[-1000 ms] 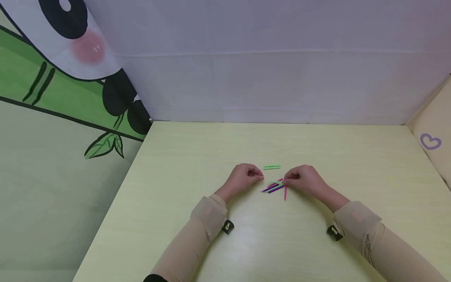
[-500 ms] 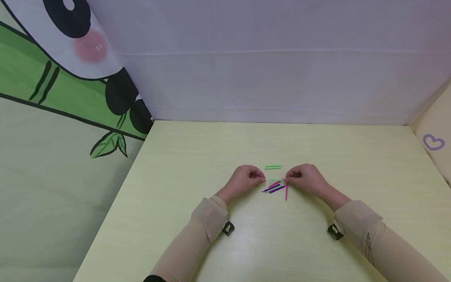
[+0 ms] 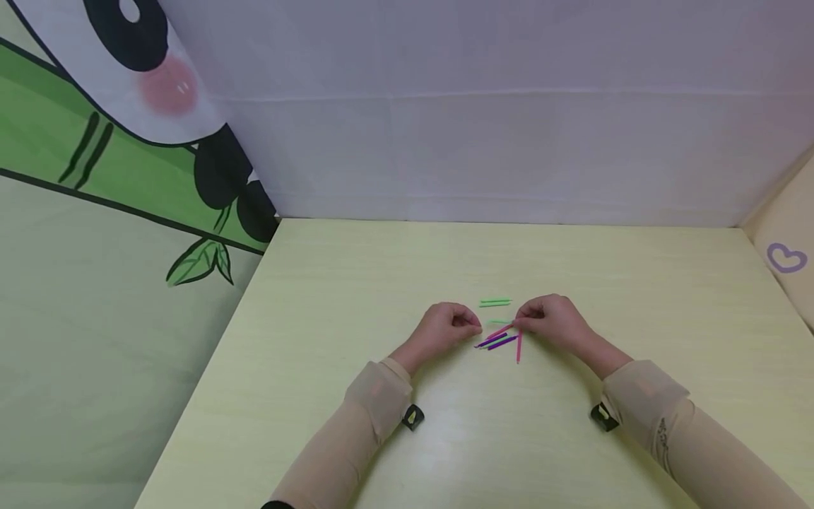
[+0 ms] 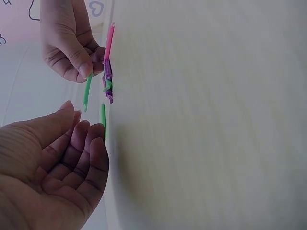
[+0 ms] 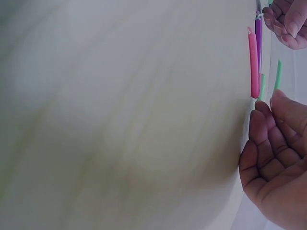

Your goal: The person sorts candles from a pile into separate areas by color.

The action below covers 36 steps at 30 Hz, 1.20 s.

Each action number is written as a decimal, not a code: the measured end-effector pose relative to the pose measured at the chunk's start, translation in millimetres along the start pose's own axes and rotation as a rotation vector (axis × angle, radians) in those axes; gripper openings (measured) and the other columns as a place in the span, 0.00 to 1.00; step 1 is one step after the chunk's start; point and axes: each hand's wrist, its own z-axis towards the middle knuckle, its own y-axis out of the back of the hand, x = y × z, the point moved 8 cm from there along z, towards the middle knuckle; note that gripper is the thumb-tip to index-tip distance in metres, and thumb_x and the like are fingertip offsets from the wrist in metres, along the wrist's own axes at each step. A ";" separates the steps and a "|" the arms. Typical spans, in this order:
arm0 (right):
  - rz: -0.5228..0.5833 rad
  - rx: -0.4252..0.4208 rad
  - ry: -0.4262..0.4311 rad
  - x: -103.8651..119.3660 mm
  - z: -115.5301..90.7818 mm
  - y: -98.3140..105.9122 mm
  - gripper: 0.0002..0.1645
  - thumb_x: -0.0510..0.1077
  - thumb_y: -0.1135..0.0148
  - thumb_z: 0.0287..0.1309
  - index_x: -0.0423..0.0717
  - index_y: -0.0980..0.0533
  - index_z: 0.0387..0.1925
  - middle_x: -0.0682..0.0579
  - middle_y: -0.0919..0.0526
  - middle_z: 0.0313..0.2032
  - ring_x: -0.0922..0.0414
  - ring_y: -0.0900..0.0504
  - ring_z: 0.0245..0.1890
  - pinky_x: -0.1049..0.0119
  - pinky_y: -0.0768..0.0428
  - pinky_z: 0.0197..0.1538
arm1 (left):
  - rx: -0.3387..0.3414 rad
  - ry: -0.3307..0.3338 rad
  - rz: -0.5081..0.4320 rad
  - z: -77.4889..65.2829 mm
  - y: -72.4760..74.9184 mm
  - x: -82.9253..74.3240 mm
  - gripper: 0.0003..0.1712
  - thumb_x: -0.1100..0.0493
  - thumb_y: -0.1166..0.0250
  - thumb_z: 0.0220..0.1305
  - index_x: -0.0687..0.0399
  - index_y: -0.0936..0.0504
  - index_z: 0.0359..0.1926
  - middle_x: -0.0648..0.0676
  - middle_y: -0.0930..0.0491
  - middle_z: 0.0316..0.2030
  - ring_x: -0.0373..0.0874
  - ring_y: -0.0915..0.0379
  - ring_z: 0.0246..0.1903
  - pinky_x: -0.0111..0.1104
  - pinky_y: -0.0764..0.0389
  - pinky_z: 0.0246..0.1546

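My right hand (image 3: 552, 322) pinches one end of a thin green stick (image 4: 88, 93) between thumb and forefinger. The stick's free end points toward my left hand (image 3: 444, 331), a short gap away. That left hand has loosely bent fingers, thumb close to the forefinger, and nothing shows between them. Below the held stick lies a small pile with purple sticks (image 3: 502, 343), a green one between them and a slanting pink stick (image 3: 499, 332). Another pink stick (image 3: 518, 349) lies by itself under the right fingertips, pointing toward me.
Two green sticks (image 3: 494, 304) lie side by side beyond the pile. The pale wooden table (image 3: 356, 276) meets a light cloth wall (image 3: 477, 155) at its back edge. A printed cloth (image 3: 76, 318) hangs on the left.
The green stick in my right hand has come up off the pile and away from it. My left hand has shifted slightly toward me.
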 end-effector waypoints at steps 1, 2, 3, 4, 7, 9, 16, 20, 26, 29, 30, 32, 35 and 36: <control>0.002 0.001 0.001 -0.1 0.7 0.6 0.04 0.42 0.32 0.58 0.45 0.15 0.31 0.56 0.16 0.28 0.56 0.25 0.32 0.61 0.26 0.40 | 0.000 0.001 -0.002 0.3 -0.3 -0.1 0.03 0.58 0.30 0.61 0.51 0.14 0.33 0.44 0.20 0.28 0.37 0.28 0.30 0.27 0.27 0.36; 0.004 0.001 0.001 -0.2 1.4 1.3 0.04 0.41 0.32 0.58 0.45 0.15 0.31 0.56 0.16 0.27 0.56 0.25 0.32 0.61 0.25 0.41 | 0.000 0.001 -0.002 0.8 -0.6 -0.2 0.03 0.58 0.30 0.61 0.51 0.14 0.33 0.44 0.20 0.28 0.37 0.29 0.30 0.27 0.27 0.36; 0.006 0.001 0.001 -0.6 2.4 1.8 0.04 0.41 0.32 0.58 0.45 0.15 0.31 0.56 0.16 0.27 0.56 0.25 0.33 0.61 0.25 0.41 | -0.002 0.000 0.000 1.5 -1.1 -0.2 0.03 0.58 0.30 0.61 0.51 0.14 0.33 0.44 0.20 0.28 0.37 0.29 0.30 0.27 0.27 0.36; 0.006 0.001 0.001 -0.9 3.4 2.3 0.04 0.41 0.32 0.58 0.45 0.15 0.31 0.56 0.16 0.27 0.56 0.25 0.33 0.61 0.25 0.41 | -0.002 0.000 0.000 2.1 -1.3 -0.3 0.03 0.58 0.30 0.61 0.51 0.14 0.33 0.44 0.20 0.27 0.37 0.29 0.30 0.27 0.27 0.36; 0.010 0.002 0.000 -1.7 6.1 3.3 0.04 0.41 0.32 0.58 0.45 0.16 0.31 0.56 0.16 0.27 0.55 0.25 0.33 0.61 0.25 0.41 | -0.002 0.003 -0.002 3.3 -2.5 -0.2 0.03 0.58 0.30 0.61 0.51 0.14 0.33 0.44 0.20 0.27 0.37 0.29 0.30 0.27 0.27 0.35; 0.009 0.005 0.001 -2.2 8.1 4.0 0.03 0.41 0.32 0.58 0.45 0.15 0.31 0.56 0.16 0.27 0.55 0.25 0.33 0.61 0.26 0.41 | -0.001 0.005 -0.006 3.7 -3.2 -0.5 0.03 0.58 0.30 0.61 0.51 0.14 0.33 0.44 0.20 0.27 0.38 0.29 0.30 0.27 0.27 0.35; 0.000 0.011 -0.001 -4.7 14.7 8.8 0.04 0.41 0.33 0.59 0.45 0.15 0.32 0.55 0.16 0.29 0.55 0.24 0.34 0.60 0.25 0.43 | 0.000 0.003 -0.008 5.2 -6.0 -3.3 0.02 0.58 0.30 0.60 0.51 0.14 0.32 0.44 0.20 0.26 0.38 0.30 0.30 0.27 0.27 0.35; 0.000 0.013 -0.002 -7.1 18.9 11.4 0.04 0.42 0.32 0.59 0.45 0.15 0.32 0.55 0.16 0.30 0.55 0.25 0.35 0.60 0.26 0.43 | 0.001 0.001 -0.007 6.2 -7.7 -5.7 0.02 0.59 0.30 0.60 0.52 0.13 0.33 0.44 0.20 0.26 0.37 0.29 0.29 0.27 0.27 0.34; 0.019 0.017 -0.006 -10.1 24.1 15.5 0.04 0.42 0.32 0.59 0.45 0.15 0.32 0.55 0.16 0.30 0.55 0.25 0.35 0.61 0.26 0.42 | 0.011 -0.006 -0.014 9.5 -11.6 -7.2 0.03 0.60 0.29 0.60 0.54 0.13 0.33 0.44 0.20 0.25 0.36 0.29 0.27 0.27 0.27 0.31; 0.023 0.016 0.001 -10.0 26.1 17.9 0.04 0.41 0.33 0.59 0.44 0.15 0.32 0.54 0.16 0.30 0.54 0.25 0.35 0.60 0.26 0.43 | 0.011 -0.015 -0.004 11.8 -13.1 -8.3 0.02 0.60 0.29 0.59 0.53 0.13 0.32 0.43 0.20 0.24 0.36 0.29 0.26 0.26 0.27 0.32; 0.024 0.014 0.001 -9.9 26.9 18.7 0.04 0.41 0.33 0.59 0.44 0.15 0.32 0.54 0.16 0.30 0.54 0.24 0.36 0.60 0.26 0.43 | 0.010 -0.018 0.002 12.2 -13.3 -9.1 0.02 0.60 0.29 0.59 0.53 0.13 0.32 0.43 0.20 0.24 0.35 0.29 0.26 0.26 0.27 0.32; 0.025 0.011 -0.001 -10.8 28.8 20.0 0.04 0.41 0.33 0.59 0.44 0.15 0.33 0.54 0.16 0.31 0.54 0.24 0.36 0.60 0.25 0.44 | 0.011 -0.021 0.007 13.2 -14.1 -10.1 0.02 0.60 0.29 0.59 0.53 0.13 0.32 0.43 0.20 0.25 0.36 0.29 0.27 0.26 0.27 0.32; 0.029 0.005 0.002 -12.0 31.8 21.9 0.05 0.41 0.33 0.59 0.43 0.15 0.33 0.53 0.16 0.31 0.54 0.23 0.36 0.60 0.25 0.44 | 0.013 -0.026 0.019 14.2 -14.9 -12.1 0.02 0.60 0.29 0.59 0.54 0.13 0.33 0.43 0.21 0.25 0.36 0.29 0.27 0.26 0.27 0.33; 0.029 0.003 0.002 -12.2 32.6 22.7 0.05 0.41 0.33 0.59 0.43 0.15 0.33 0.53 0.16 0.31 0.54 0.23 0.36 0.60 0.25 0.44 | 0.011 -0.026 0.022 14.5 -15.0 -12.7 0.02 0.60 0.29 0.59 0.54 0.13 0.33 0.43 0.21 0.25 0.36 0.29 0.27 0.26 0.27 0.33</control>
